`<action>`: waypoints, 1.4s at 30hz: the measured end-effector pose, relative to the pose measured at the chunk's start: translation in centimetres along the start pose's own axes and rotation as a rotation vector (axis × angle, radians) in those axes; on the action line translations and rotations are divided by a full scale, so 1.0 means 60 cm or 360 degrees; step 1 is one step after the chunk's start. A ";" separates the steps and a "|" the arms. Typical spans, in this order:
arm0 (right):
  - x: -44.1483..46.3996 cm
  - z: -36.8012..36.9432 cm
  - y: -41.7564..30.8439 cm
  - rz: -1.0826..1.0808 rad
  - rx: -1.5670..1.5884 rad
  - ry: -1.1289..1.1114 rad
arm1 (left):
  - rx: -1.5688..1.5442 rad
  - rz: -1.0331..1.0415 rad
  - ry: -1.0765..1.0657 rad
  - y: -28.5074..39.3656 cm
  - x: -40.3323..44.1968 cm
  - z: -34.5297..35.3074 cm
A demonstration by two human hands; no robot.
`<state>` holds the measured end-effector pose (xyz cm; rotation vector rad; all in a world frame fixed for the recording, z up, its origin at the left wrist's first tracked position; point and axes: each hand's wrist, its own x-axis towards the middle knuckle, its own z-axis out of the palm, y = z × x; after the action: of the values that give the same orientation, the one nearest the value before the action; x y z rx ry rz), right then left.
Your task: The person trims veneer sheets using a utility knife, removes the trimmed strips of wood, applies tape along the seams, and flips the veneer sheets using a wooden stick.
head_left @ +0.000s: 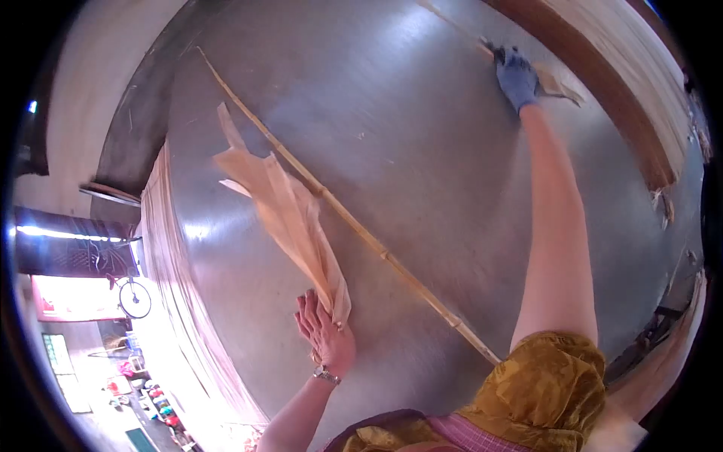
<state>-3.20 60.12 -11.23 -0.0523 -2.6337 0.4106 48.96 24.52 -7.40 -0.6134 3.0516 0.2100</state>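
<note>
My left hand point(325, 335), bare with a metal watch at the wrist, has its fingers spread on the grey surface, beside the lower end of a crumpled peach-coloured cloth point(290, 215). Whether the palm touches the cloth's tip is hard to tell. Far off at the upper right, my right hand point(517, 77) wears a blue-grey glove. Its fingers are bent round something dark, too small to name, near a thin stick point(448, 21) and a piece of tan material point(556, 81). A long bamboo pole point(354, 222) lies diagonally between the hands.
Smooth grey surface point(429, 173) fills the middle. A brown wooden beam point(602, 71) curves along the upper right. Pale pink curtain point(177, 256) hangs at the left, with a bicycle point(135, 298) and small colourful items point(162, 410) beyond it.
</note>
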 end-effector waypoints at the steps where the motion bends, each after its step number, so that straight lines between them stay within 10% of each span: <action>1: -0.023 -0.007 -0.003 -0.0072 0.0008 0.0008 | -0.0017 -0.0019 -0.0012 -0.002 -0.001 0.000; 7: -0.166 -0.094 -0.037 -0.0315 0.0064 -0.0200 | -0.0156 -0.0019 0.0070 0.004 -0.006 -0.016; 14: -0.466 -0.293 -0.285 -0.0718 0.1327 -0.0241 | -0.0536 0.0238 0.0433 -0.061 -0.011 0.028; 19: -0.739 -0.469 -0.402 -0.1084 0.1672 -0.0599 | -0.3225 -0.0522 -0.0732 -0.058 -0.133 -0.110; 23: -0.889 -0.554 -0.436 -0.1320 0.1589 -0.0799 | -0.3753 -0.0248 -0.1182 -0.117 -0.256 -0.166; 26: -0.991 -0.622 -0.446 -0.1434 0.1463 -0.0842 | -0.3228 -0.0119 -0.1223 -0.178 -0.354 -0.162; 32: -1.177 -0.749 -0.464 -0.1448 0.1039 -0.0891 | -0.3440 -0.0538 -0.0906 -0.248 -0.538 -0.135; 38: -1.303 -0.807 -0.460 -0.1151 0.1658 -0.1216 | -0.3835 -0.1186 -0.0378 -0.436 -0.732 -0.128; 42: -1.163 -0.729 -0.330 -0.0931 0.0793 -0.0800 | -0.3052 -0.1773 0.0977 -0.719 -1.041 -0.031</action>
<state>79.49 45.91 0.38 1.0726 -2.7437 0.9374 123.24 8.76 -8.10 -2.2191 1.0891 2.9701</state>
